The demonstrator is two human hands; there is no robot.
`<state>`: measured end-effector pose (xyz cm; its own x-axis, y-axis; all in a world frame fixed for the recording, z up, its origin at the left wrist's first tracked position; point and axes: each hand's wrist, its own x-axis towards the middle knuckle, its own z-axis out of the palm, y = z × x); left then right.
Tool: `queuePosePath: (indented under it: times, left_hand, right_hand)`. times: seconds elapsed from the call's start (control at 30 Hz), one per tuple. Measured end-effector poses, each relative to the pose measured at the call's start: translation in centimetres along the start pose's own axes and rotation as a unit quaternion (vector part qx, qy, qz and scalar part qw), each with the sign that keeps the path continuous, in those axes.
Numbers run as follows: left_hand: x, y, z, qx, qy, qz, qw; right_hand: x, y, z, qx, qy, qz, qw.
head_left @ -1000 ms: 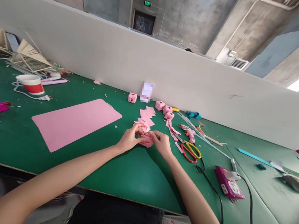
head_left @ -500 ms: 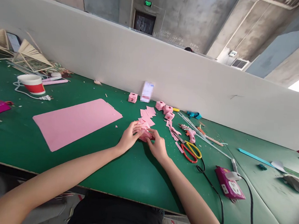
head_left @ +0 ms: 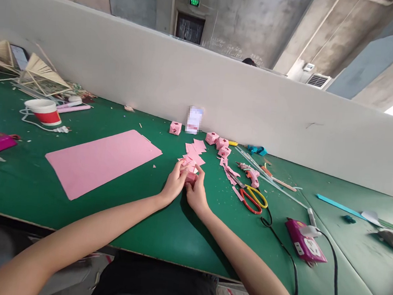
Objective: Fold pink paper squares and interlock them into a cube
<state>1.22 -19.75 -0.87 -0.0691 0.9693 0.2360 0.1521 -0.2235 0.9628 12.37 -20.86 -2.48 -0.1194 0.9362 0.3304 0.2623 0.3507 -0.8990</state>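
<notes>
Between my two hands sits a small folded pink paper piece, partly hidden by the fingers. My left hand grips its left side, and my right hand has thumb and fingers closed on the right side. Just beyond them lie overlapping pink paper squares. Several finished-looking pink paper cubes with dark diamond openings stand farther back: one cube on the left, and a cluster with its nearest cube on the right. A large pink paper sheet lies flat to the left.
Right of my hands are pink paper strips, scissors, a glue gun and a purple power strip with a black cord. A phone leans on the white partition. A paper cup stands left on the green table.
My hands have drawn closer together around the folded paper piece. The right hand has shifted left and its fingers now point more upward. The view has moved slightly.
</notes>
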Motion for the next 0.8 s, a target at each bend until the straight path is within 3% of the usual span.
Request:
queuePosePath:
  times: [0.23,0.43,0.57,0.67,0.8]
  left_hand:
    - [0.1,-0.4,0.0,-0.007,0.017,0.002,1.0]
    - [0.2,-0.5,0.2,-0.051,-0.021,-0.002,0.998]
    - [0.2,-0.6,0.2,-0.055,-0.031,-0.01,0.998]
    - [0.3,-0.7,0.1,-0.048,-0.043,-0.01,0.998]
    - [0.3,-0.9,0.0,-0.019,-0.026,-0.006,0.999]
  right_hand:
    - [-0.3,-0.5,-0.4,-0.06,-0.001,0.041,0.997]
    - [-0.6,-0.8,-2.3,-0.195,-0.038,-0.028,0.98]
    - [-0.3,-0.7,-2.8,-0.253,-0.053,-0.038,0.965]
    - [-0.1,-1.1,-3.1,-0.248,-0.058,-0.044,0.966]
    - [0.3,-1.5,-4.7,-0.13,-0.137,-0.06,0.98]
